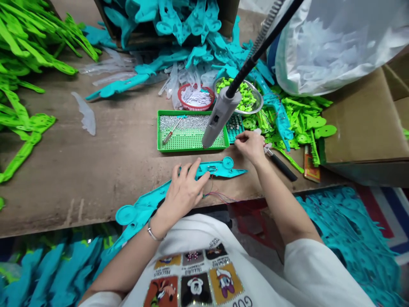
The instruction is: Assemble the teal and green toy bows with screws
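My left hand (185,187) lies across a long turquoise plastic shell (223,168) at the table's front edge, fingers curled over its far side and gripping it. Thin coloured wires (219,195) trail out below the thumb. My right hand (251,146) is by the small turquoise tray (234,124) of little round parts. Its thumb and index finger are pinched together; what they hold, if anything, is too small to make out. Between the hands and the bins, an electric screwdriver (220,117) hangs tip down over the green basket (193,149) of screws, where a small hand screwdriver (169,135) lies.
Behind stand a red basket (195,107) of white pieces and a metal bowl (260,104) of green parts. A black-handled tool (281,165) lies at the right, near a cardboard box (364,128). Green parts (28,51) pile up at far left; a translucent piece (84,113) lies nearby.
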Motion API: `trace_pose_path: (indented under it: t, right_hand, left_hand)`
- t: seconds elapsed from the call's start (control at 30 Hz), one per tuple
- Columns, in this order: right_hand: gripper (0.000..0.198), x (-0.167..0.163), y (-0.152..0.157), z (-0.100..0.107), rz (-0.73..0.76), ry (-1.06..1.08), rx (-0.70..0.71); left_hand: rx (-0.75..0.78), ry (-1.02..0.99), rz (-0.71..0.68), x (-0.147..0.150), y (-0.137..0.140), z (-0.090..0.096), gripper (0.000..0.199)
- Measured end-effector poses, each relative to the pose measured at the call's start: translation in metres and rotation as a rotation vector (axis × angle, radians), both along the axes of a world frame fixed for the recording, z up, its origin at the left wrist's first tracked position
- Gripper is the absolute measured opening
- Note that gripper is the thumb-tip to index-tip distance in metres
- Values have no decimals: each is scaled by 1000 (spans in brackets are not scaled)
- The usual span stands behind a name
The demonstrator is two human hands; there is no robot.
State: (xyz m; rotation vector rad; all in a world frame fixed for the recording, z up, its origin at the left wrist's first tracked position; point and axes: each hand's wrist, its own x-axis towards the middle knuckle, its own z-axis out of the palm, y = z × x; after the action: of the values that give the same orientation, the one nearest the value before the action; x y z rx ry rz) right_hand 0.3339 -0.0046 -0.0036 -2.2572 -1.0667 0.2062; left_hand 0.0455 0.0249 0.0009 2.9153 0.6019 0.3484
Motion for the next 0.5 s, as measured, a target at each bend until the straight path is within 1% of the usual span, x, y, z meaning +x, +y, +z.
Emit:
trace_pose_path:
  t: [0.07, 0.13, 0.2, 0.23, 0.33, 0.4, 0.5]
  right_hand:
    - [14, -26, -9, 8, 29, 185, 81]
    - [15, -57, -20, 13, 99, 395, 157]
    - [14, -86, -32, 15, 146, 503, 184]
    - [13, -98, -36, 14, 146, 516, 194]
    - [12, -119, -43, 8, 104, 419, 231]
    - [12, -123, -45, 5, 97, 291, 256]
    - [11, -124, -46, 3, 133, 98, 283]
  left_hand:
    - [12, 10, 10, 2, -1, 5, 48]
    - [18, 18, 21, 4, -3, 8, 48]
    - [25, 21, 27, 6, -4, 10, 49]
    - [31, 21, 28, 7, -5, 12, 49]
    - [53, 29, 27, 8, -7, 16, 51]
    - [61, 45, 28, 8, -9, 20, 49]
    - [56, 69, 32, 8, -11, 26, 46]
